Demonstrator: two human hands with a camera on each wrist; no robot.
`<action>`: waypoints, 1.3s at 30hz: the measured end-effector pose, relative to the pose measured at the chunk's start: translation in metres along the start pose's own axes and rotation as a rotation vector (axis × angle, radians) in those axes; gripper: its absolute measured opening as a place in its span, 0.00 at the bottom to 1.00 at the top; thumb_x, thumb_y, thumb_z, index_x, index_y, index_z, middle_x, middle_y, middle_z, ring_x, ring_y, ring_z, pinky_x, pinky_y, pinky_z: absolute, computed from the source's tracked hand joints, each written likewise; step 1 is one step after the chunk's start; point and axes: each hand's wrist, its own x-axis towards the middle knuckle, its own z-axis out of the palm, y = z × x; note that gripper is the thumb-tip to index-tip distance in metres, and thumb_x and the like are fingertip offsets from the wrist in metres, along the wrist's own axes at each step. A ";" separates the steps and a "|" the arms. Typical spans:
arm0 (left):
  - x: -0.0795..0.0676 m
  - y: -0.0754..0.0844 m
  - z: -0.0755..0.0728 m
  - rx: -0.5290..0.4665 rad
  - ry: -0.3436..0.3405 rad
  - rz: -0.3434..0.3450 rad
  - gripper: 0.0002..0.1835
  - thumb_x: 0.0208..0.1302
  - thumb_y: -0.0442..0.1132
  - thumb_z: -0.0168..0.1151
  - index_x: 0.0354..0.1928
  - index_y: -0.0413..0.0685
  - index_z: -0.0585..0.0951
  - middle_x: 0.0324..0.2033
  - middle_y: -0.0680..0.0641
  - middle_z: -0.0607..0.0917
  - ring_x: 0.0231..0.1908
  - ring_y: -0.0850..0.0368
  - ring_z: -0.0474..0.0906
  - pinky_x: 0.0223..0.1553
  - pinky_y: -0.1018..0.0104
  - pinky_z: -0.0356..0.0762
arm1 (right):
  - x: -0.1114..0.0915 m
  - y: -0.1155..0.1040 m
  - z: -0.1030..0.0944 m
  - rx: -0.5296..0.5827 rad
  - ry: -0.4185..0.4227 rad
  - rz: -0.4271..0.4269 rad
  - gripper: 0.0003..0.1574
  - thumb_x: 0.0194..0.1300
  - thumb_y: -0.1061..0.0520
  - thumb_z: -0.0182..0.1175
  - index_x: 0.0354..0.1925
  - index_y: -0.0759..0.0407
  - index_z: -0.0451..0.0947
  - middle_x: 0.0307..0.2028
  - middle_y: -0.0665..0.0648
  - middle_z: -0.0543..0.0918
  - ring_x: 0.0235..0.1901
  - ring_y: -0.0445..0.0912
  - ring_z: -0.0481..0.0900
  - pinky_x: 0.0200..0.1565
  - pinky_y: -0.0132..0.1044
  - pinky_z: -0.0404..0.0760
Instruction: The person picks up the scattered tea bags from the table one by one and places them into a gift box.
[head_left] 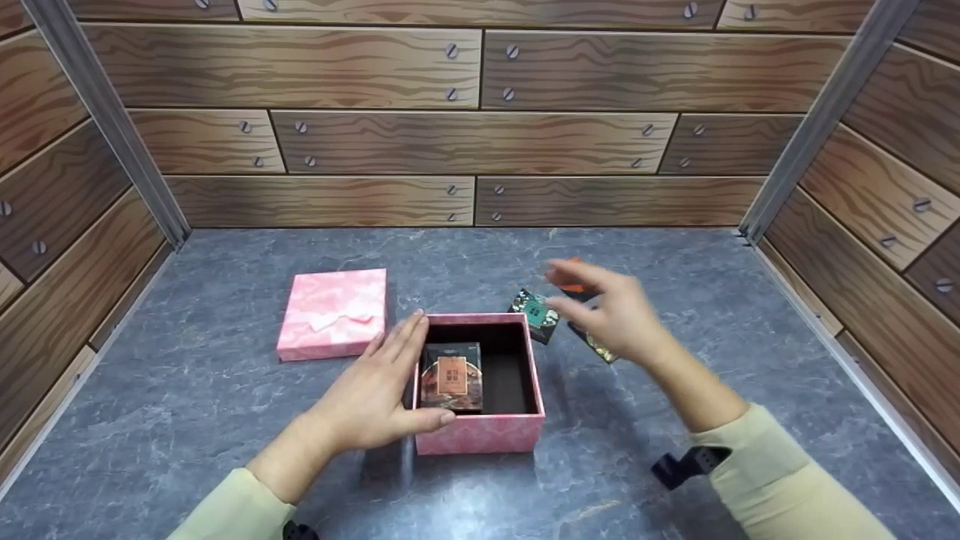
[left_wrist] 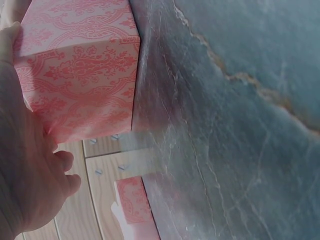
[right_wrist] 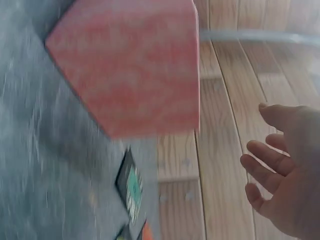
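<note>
A pink patterned gift box [head_left: 480,435] stands uncovered, its dark inside facing up. Inside, on the left, lies a small dark box with a copper-coloured label [head_left: 452,375]. My left hand [head_left: 375,390] rests against the gift box's left side, fingers stretched along the rim and thumb over the front edge. My right hand [head_left: 619,311] is raised to the right, fingers apart and holding nothing. Below and beside it lie a dark box with a green label [head_left: 535,315], an orange-marked one [head_left: 576,287] and a yellowish-patterned one [head_left: 596,346], the last two partly hidden by the hand.
The pink lid [head_left: 334,307] with a bow lies on the grey marbled table [head_left: 225,420], left of and behind the gift box. Wood-patterned walls [head_left: 480,142] enclose the back and both sides, with metal posts [head_left: 810,120] at the corners.
</note>
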 end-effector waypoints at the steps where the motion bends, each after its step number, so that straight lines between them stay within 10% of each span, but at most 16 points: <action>1: 0.000 0.000 0.000 0.000 0.000 0.000 0.67 0.63 0.81 0.54 0.85 0.38 0.43 0.85 0.41 0.43 0.83 0.44 0.43 0.81 0.42 0.44 | 0.000 0.007 -0.005 0.017 0.021 0.023 0.32 0.67 0.59 0.75 0.67 0.62 0.81 0.54 0.60 0.89 0.53 0.54 0.87 0.57 0.39 0.85; 6: 0.000 -0.001 0.001 -0.003 0.003 0.000 0.67 0.63 0.80 0.55 0.85 0.38 0.43 0.85 0.42 0.44 0.83 0.45 0.43 0.81 0.43 0.43 | -0.003 0.047 -0.024 0.074 0.048 0.181 0.35 0.70 0.58 0.73 0.71 0.64 0.76 0.59 0.65 0.86 0.56 0.58 0.85 0.54 0.29 0.83; 18: 0.000 -0.001 0.001 0.000 0.010 0.008 0.67 0.63 0.80 0.56 0.85 0.37 0.43 0.85 0.41 0.45 0.83 0.46 0.44 0.81 0.43 0.45 | -0.030 0.136 -0.033 0.126 -0.062 0.361 0.46 0.70 0.57 0.72 0.78 0.67 0.64 0.71 0.73 0.73 0.69 0.70 0.73 0.68 0.53 0.76; 39: 0.000 -0.001 0.000 -0.005 0.013 0.010 0.68 0.62 0.80 0.57 0.85 0.37 0.44 0.85 0.41 0.45 0.83 0.47 0.44 0.81 0.42 0.45 | -0.043 0.165 -0.021 0.200 -0.159 0.380 0.54 0.71 0.57 0.71 0.84 0.63 0.54 0.76 0.71 0.68 0.76 0.64 0.62 0.78 0.59 0.54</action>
